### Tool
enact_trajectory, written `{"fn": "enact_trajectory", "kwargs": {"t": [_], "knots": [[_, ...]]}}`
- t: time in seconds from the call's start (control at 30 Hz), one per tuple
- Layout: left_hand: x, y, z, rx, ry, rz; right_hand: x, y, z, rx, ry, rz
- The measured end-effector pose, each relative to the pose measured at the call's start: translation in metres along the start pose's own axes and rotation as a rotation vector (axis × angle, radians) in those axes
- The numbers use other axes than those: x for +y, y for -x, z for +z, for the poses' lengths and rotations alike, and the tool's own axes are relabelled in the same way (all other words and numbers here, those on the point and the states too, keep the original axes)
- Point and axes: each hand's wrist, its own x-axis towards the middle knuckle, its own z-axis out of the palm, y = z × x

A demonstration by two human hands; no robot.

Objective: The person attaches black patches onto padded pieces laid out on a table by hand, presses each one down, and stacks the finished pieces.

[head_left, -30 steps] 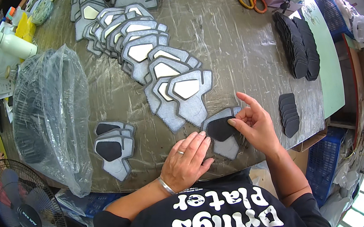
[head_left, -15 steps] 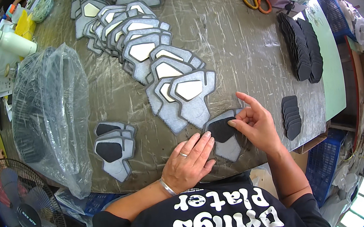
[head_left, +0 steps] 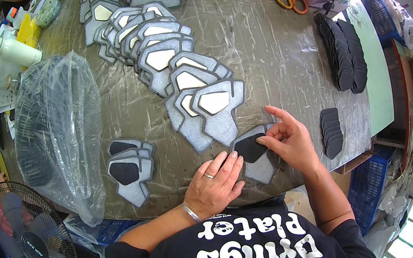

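Close to the table's front edge lies a grey felt-like piece [head_left: 260, 170] with a dark border and a black patch [head_left: 249, 149] on its upper part. My right hand [head_left: 293, 143] pinches at the patch's right corner; the thumb presses there, and the index finger sticks up and away. The fingertips behind the thumb are partly hidden. My left hand [head_left: 214, 182] rests palm down, its fingers stretched out to the left edge of the same piece. Further left, a small overlapping stack of grey pieces with black patches [head_left: 124, 173] lies untouched.
Overlapping grey pieces with white insets [head_left: 214, 103] run up the table's middle. Black patches lie in a short row [head_left: 331, 133] and taller stacks [head_left: 341, 53] at right. A clear plastic bag [head_left: 58, 133], a fan [head_left: 34, 245], a bottle [head_left: 16, 49] and orange-handled scissors [head_left: 291, 0] surround the work.
My right thumb and index finger have shifted slightly left over the black patch's corner. The left hand keeps its place.
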Motion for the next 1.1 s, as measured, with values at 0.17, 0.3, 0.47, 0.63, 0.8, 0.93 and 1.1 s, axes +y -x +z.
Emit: {"fn": "enact_trajectory", "kwargs": {"t": [0.17,0.3,0.47,0.63,0.8,0.93,1.1], "knots": [[0.003,-0.009,-0.003,-0.043,-0.044,-0.01,-0.002,0.001,0.0,0.006,-0.001,0.021],[0.002,-0.012,0.002,-0.043,-0.119,0.029,-0.003,-0.001,0.001,0.009,0.037,0.026],[-0.003,-0.021,-0.003,-0.07,-0.16,0.074,-0.01,-0.002,0.004,0.093,0.249,0.001],[-0.003,-0.016,-0.007,-0.115,-0.142,0.039,0.001,0.012,0.019,0.162,0.687,-0.629],[0.005,-0.015,0.023,-0.028,-0.089,0.085,0.022,0.04,0.004,-0.069,0.97,-0.717],[0.002,-0.009,0.019,-0.069,-0.056,0.029,0.016,0.034,0.001,-0.113,0.974,-0.759],[0.001,-0.009,0.016,-0.085,-0.067,0.008,0.005,0.03,-0.002,-0.256,0.899,-0.63]]}}
